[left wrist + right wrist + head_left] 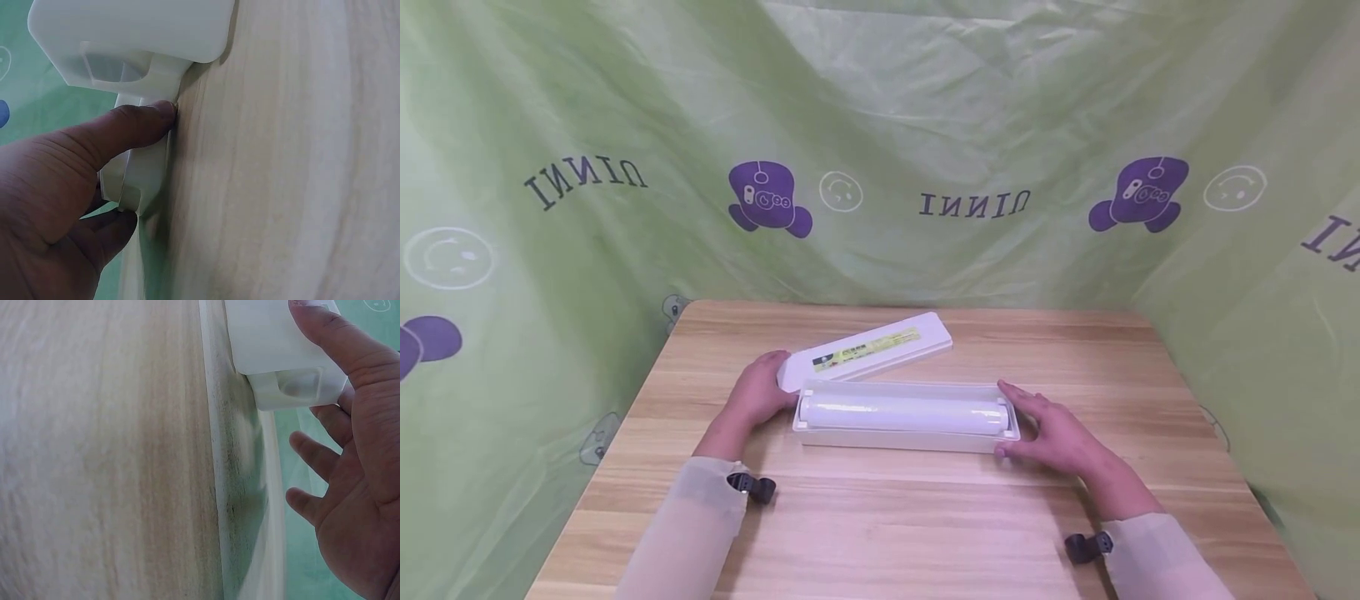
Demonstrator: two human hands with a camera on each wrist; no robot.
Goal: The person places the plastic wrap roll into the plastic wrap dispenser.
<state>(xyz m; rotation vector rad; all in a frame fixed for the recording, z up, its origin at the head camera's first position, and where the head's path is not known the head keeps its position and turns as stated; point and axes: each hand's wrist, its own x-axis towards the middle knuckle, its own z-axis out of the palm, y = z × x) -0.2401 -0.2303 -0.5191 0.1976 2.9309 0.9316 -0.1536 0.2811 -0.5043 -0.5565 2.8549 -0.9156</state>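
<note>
The white box sits on the table, a wrapped roll inside it. The left hand pinches the left end of the lid, slanted behind the box; the right hand grips the box's right end. Lifted at that slant, the lid could catch the box's back rim; a loose right grip might let the box swivel.

We wore long pale beige sleeves, lightly creased, cuffs ending short of wrists. Left sleeve bore small black left camera, round-ended, light detail on stem. Right sleeve bore matching black right camera. We kept left hand and right hand bare.
</note>
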